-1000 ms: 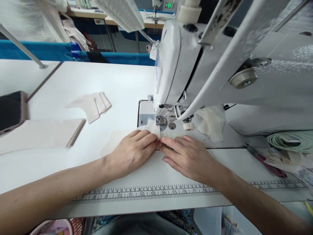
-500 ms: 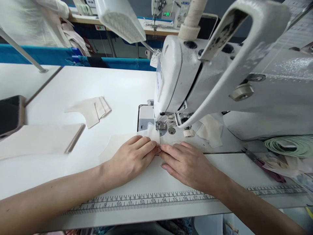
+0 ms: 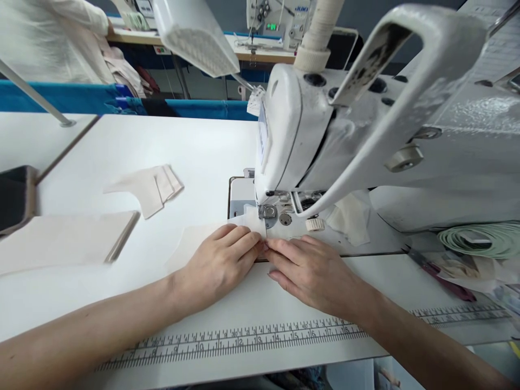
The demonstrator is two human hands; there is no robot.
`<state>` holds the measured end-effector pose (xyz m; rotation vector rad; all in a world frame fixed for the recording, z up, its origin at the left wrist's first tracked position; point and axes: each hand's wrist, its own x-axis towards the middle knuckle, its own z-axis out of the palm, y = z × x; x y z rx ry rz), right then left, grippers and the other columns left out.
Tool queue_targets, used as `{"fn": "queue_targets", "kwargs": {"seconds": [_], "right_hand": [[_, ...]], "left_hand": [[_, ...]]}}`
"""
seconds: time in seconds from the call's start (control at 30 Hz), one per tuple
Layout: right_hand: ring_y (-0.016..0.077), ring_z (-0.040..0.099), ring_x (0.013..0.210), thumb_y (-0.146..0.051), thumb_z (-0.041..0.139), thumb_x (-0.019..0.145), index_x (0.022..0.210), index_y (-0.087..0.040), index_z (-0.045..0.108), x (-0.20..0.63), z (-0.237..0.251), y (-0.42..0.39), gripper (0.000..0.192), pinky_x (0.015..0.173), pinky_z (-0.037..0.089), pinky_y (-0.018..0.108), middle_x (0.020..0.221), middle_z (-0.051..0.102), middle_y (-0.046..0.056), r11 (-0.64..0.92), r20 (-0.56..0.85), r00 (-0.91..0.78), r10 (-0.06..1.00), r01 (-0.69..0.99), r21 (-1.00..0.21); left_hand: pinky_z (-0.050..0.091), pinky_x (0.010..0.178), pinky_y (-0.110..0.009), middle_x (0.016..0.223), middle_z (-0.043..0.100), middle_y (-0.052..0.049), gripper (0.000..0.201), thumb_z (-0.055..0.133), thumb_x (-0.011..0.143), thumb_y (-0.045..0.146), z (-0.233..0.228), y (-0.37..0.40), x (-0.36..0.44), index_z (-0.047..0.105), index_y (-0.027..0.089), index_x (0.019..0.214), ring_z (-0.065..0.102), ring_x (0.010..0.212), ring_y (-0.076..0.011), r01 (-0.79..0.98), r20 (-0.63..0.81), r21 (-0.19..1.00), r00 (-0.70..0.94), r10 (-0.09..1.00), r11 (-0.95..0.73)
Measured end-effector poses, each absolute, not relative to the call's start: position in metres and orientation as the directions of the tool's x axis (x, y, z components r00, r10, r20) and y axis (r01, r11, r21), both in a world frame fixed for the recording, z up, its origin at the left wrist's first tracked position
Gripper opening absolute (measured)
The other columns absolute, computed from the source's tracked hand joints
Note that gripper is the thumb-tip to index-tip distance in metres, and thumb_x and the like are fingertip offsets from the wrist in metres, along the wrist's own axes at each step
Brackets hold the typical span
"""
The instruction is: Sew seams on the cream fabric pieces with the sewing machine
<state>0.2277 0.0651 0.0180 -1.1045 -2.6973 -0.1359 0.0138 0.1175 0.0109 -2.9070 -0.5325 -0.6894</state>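
A pale fabric piece (image 3: 195,241) lies on the white table and reaches under the presser foot (image 3: 262,212) of the sewing machine (image 3: 280,130). Fingers together, my left hand (image 3: 225,260) is closed on the edge of this fabric just in front of the foot. My right hand (image 3: 311,271) pinches the same edge from the other side, its index finger and thumb meeting the left fingertips. The very spot they grip is partly hidden by the fingers.
Left of the machine are small cut pieces (image 3: 152,187), a stack of fabric (image 3: 69,238) and a phone (image 3: 16,197). Thread snips (image 3: 441,273) and a green coiled strip (image 3: 481,238) lie at right. A ruler tape (image 3: 260,341) runs along the front edge. Another person's sleeve (image 3: 87,19) shows behind.
The camera view has shifted slightly, so the table and machine sit a little lower. Both hands keep their hold on the fabric edge, with hardly any movement.
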Motion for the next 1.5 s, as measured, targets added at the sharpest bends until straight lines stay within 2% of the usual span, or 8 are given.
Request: {"fn": "queue_targets", "kwargs": {"seconds": [0.17,0.6,0.73,0.9,1.1,1.5], "right_hand": [[0.0168,0.061,0.09,-0.027,0.047,0.097,0.115,-0.013,0.063,0.227,0.02,0.07,0.027,0.075,0.045,0.033,0.119,0.062,0.008,0.694,0.227,-0.677,0.7,0.72,0.009],[0.0146,0.059,0.074,-0.027,0.046,0.097,0.114,-0.014,0.064,0.227,0.018,0.084,0.028,0.066,0.043,0.032,0.116,0.063,0.007,0.672,0.25,-0.675,0.694,0.732,0.11],[0.0154,0.06,0.079,-0.024,0.047,0.096,0.111,-0.015,0.066,0.226,0.017,0.081,0.026,0.069,0.043,0.033,0.119,0.062,0.008,0.661,0.252,-0.663,0.705,0.743,0.106],[0.0171,0.061,0.086,-0.025,0.046,0.097,0.115,-0.014,0.064,0.227,0.018,0.076,0.027,0.072,0.043,0.033,0.124,0.06,0.01,0.657,0.261,-0.658,0.706,0.747,0.107],[0.0163,0.061,0.082,-0.024,0.047,0.097,0.112,-0.012,0.064,0.226,0.022,0.069,0.026,0.072,0.042,0.032,0.111,0.062,0.011,0.645,0.231,-0.644,0.73,0.76,0.082],[0.0138,0.059,0.072,-0.02,0.044,0.097,0.108,-0.011,0.064,0.223,0.02,0.064,0.025,0.069,0.04,0.031,0.1,0.064,0.009,0.636,0.27,-0.65,0.711,0.757,0.149]], "left_hand": [[0.052,0.078,-0.035,0.101,0.069,-0.007,0.017,0.05,0.095,0.012,0.009,0.124,0.014,0.064,0.008,0.103,0.062,0.091,-0.0199,0.383,0.468,-0.028,0.821,0.326,-0.923],[0.051,0.076,-0.033,0.1,0.067,-0.008,0.019,0.048,0.096,0.014,0.009,0.135,0.016,0.063,0.009,0.106,0.06,0.091,-0.0199,0.417,0.446,-0.017,0.817,0.366,-0.909],[0.052,0.075,-0.033,0.094,0.067,-0.008,0.016,0.05,0.094,0.012,0.011,0.136,0.018,0.063,0.009,0.102,0.06,0.09,-0.0204,0.382,0.435,-0.036,0.838,0.33,-0.923],[0.052,0.072,-0.031,0.093,0.068,-0.007,0.016,0.049,0.096,0.016,0.009,0.137,0.018,0.065,0.012,0.096,0.06,0.085,-0.018,0.379,0.494,0.028,0.799,0.342,-0.925],[0.052,0.073,-0.031,0.097,0.069,-0.006,0.016,0.05,0.096,0.017,0.009,0.138,0.017,0.065,0.014,0.094,0.06,0.086,-0.0176,0.359,0.491,0.046,0.805,0.334,-0.932],[0.05,0.069,-0.031,0.094,0.069,-0.006,0.011,0.054,0.091,0.01,0.009,0.138,0.016,0.065,0.012,0.092,0.061,0.084,-0.0184,0.336,0.503,-0.029,0.819,0.277,-0.941]]}}
